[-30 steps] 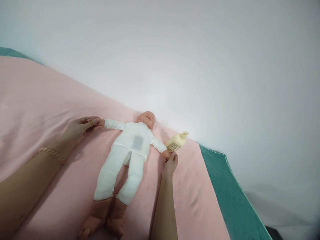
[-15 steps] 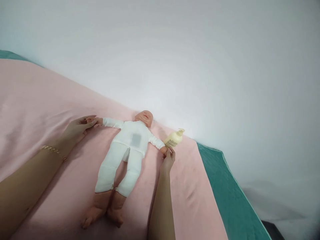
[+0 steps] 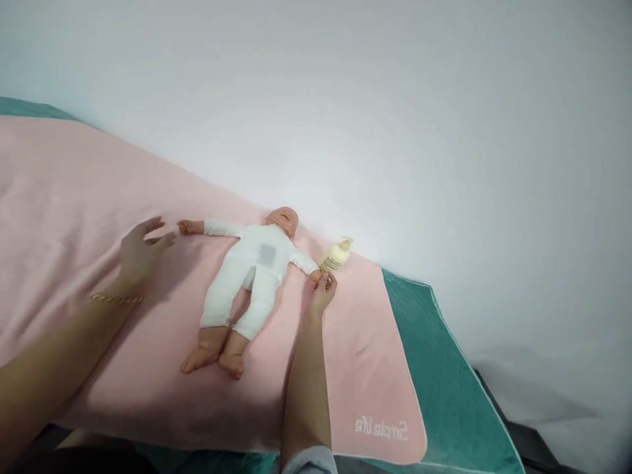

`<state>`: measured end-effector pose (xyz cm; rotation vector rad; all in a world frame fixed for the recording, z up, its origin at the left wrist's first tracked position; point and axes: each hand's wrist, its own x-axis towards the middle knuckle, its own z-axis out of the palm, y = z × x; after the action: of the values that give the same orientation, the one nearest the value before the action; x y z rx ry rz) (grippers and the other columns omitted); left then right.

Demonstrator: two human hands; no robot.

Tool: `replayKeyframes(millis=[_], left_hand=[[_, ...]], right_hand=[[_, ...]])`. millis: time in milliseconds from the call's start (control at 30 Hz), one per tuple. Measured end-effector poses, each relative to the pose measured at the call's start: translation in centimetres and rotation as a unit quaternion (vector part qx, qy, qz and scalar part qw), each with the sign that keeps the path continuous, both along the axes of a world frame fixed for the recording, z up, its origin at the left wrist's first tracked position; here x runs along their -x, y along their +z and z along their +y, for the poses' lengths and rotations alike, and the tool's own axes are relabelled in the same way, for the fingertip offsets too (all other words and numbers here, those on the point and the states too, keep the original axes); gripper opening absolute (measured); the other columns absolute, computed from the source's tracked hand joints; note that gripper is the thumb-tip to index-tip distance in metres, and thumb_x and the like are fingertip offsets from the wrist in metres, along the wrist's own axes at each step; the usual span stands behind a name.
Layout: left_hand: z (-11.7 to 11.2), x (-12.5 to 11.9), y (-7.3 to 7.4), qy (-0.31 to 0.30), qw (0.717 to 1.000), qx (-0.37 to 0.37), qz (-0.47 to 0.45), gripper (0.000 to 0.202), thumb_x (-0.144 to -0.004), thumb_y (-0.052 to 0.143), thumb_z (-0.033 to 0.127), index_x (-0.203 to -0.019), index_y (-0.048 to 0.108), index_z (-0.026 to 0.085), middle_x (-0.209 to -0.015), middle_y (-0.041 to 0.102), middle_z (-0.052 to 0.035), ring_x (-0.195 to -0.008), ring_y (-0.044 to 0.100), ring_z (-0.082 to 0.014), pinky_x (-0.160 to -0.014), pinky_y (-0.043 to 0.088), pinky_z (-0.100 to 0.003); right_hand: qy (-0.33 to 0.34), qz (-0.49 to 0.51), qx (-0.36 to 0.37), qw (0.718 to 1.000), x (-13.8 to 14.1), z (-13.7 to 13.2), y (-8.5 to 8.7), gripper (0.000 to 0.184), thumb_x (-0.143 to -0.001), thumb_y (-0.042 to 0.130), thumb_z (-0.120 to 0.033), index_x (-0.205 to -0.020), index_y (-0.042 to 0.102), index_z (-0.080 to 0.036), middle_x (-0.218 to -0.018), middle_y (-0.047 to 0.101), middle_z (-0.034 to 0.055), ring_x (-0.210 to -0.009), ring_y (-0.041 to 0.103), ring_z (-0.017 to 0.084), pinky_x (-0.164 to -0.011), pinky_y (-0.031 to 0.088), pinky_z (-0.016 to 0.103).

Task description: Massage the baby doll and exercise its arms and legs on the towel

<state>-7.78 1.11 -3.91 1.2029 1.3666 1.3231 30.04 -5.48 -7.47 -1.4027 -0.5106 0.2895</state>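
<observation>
A baby doll (image 3: 261, 257) in a white suit lies on its back, arms spread, bare feet toward me. My left hand (image 3: 141, 253) is open, fingers apart, just left of the doll's outstretched hand (image 3: 190, 227) and not touching it. On the other side, my right hand (image 3: 324, 291) has its fingers closed on the doll's other hand (image 3: 315, 276). A pale yellow pump bottle (image 3: 336, 257) leans or lies just beyond my right fingers; its lower end is partly hidden there.
A pink blanket (image 3: 365, 342) with white lettering near its front corner lies under the doll. Green cloth (image 3: 424, 329) shows beyond its right edge. A plain pale wall (image 3: 395, 131) rises behind. Something dark (image 3: 528, 441) stands at the lower right.
My left hand has let go of the doll's hand and moved away to the left, fingers spreading. My right hand keeps its hold. The view has shifted, showing the blanket's front edge.
</observation>
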Motion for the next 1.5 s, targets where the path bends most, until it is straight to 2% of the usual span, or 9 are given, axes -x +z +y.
replayKeyframes(millis=[133, 267, 433, 500, 700, 867, 1167, 1367, 1500], left_hand=[[-6.3, 0.3, 0.2, 0.002, 0.991, -0.022, 0.134, 0.047, -0.086, 0.063, 0.054, -0.120, 0.065, 0.021, -0.113, 0.069, -0.0057, -0.106, 0.063, -0.0269, -0.091, 0.048, -0.034], [-11.5, 1.0, -1.5, -0.111, 0.973, -0.033, 0.201, 0.045, -0.078, 0.064, 0.063, -0.094, 0.071, 0.021, -0.094, 0.072, -0.0056, -0.093, 0.065, -0.0285, -0.079, 0.050, -0.032], [-15.1, 1.1, -3.2, -0.334, 0.916, -0.097, 0.200, 0.037, -0.077, 0.073, 0.048, -0.109, 0.075, 0.032, -0.120, 0.069, -0.0035, -0.112, 0.062, -0.0306, -0.097, 0.049, -0.038], [-16.0, 0.5, -4.1, -0.369, 0.900, -0.111, 0.203, 0.041, -0.078, 0.072, 0.045, -0.119, 0.072, 0.040, -0.129, 0.065, -0.0009, -0.120, 0.058, -0.0309, -0.105, 0.046, -0.041], [-17.5, -1.8, -7.2, -0.198, 0.956, -0.121, 0.181, 0.031, -0.082, 0.062, 0.046, -0.112, 0.072, 0.044, -0.106, 0.069, -0.0015, -0.100, 0.067, -0.0288, -0.087, 0.056, -0.037], [-17.9, -2.3, -6.4, -0.103, 0.987, -0.056, 0.111, 0.034, -0.075, 0.069, 0.050, -0.108, 0.067, 0.042, -0.108, 0.071, 0.0024, -0.100, 0.068, -0.0304, -0.084, 0.056, -0.038], [-17.9, -2.5, -4.2, -0.126, 0.973, 0.084, -0.175, 0.052, -0.072, 0.068, 0.072, -0.115, 0.061, 0.043, -0.118, 0.071, 0.0004, -0.116, 0.063, -0.0328, -0.086, 0.060, -0.036], [-18.0, -2.7, -5.3, -0.118, 0.988, 0.048, -0.092, 0.066, -0.070, 0.071, 0.067, -0.133, 0.050, 0.060, -0.140, 0.057, 0.0101, -0.125, 0.056, -0.0382, -0.076, 0.063, -0.042], [-17.0, -2.1, -4.7, -0.119, 0.989, 0.049, -0.077, 0.058, -0.071, 0.074, 0.057, -0.127, 0.059, 0.056, -0.118, 0.071, 0.0067, -0.116, 0.062, -0.0385, -0.076, 0.063, -0.045]], right_hand=[[-0.003, -0.005, 0.003, 1.000, 0.0, 0.2, 0.0, 0.037, -0.087, 0.053, -0.039, -0.115, 0.057, -0.014, -0.110, 0.066, 0.0134, -0.083, 0.064, 0.017, -0.064, 0.051, 0.026], [-0.004, -0.009, 0.009, 1.000, 0.2, 0.3, 0.0, 0.037, -0.089, 0.051, -0.038, -0.117, 0.055, -0.014, -0.108, 0.068, 0.0131, -0.082, 0.064, 0.017, -0.063, 0.050, 0.026], [0.002, -0.017, 0.003, 1.000, 0.4, 0.3, -0.1, 0.037, -0.089, 0.049, -0.040, -0.117, 0.054, -0.015, -0.110, 0.068, 0.0135, -0.088, 0.065, 0.018, -0.070, 0.052, 0.029], [0.005, -0.020, -0.001, 1.000, 0.4, 0.3, -0.2, 0.037, -0.090, 0.049, -0.040, -0.116, 0.054, -0.015, -0.110, 0.068, 0.0136, -0.090, 0.066, 0.018, -0.072, 0.053, 0.030], [0.006, -0.028, -0.007, 1.000, 0.0, 0.3, -0.5, 0.038, -0.088, 0.050, -0.039, -0.116, 0.055, -0.014, -0.113, 0.067, 0.0146, -0.092, 0.066, 0.018, -0.075, 0.053, 0.030], [0.003, -0.035, -0.005, 0.999, -0.3, 0.5, -0.8, 0.038, -0.087, 0.052, -0.041, -0.114, 0.056, -0.015, -0.112, 0.067, 0.0136, -0.094, 0.065, 0.018, -0.075, 0.053, 0.029], [0.002, -0.025, 0.006, 1.000, -0.3, 0.6, -0.8, 0.038, -0.088, 0.051, -0.042, -0.115, 0.056, -0.015, -0.112, 0.065, 0.0127, -0.093, 0.064, 0.018, -0.075, 0.053, 0.030], [0.010, -0.024, 0.000, 1.000, 0.2, -0.1, 0.0, 0.042, -0.087, 0.052, -0.043, -0.117, 0.055, -0.014, -0.112, 0.066, 0.0141, -0.088, 0.065, 0.018, -0.067, 0.052, 0.028], [0.015, -0.039, -0.027, 0.999, 1.5, -0.7, 1.2, 0.054, -0.088, 0.053, -0.046, -0.132, 0.047, -0.015, -0.117, 0.065, 0.0148, -0.086, 0.066, 0.018, -0.066, 0.053, 0.028]])
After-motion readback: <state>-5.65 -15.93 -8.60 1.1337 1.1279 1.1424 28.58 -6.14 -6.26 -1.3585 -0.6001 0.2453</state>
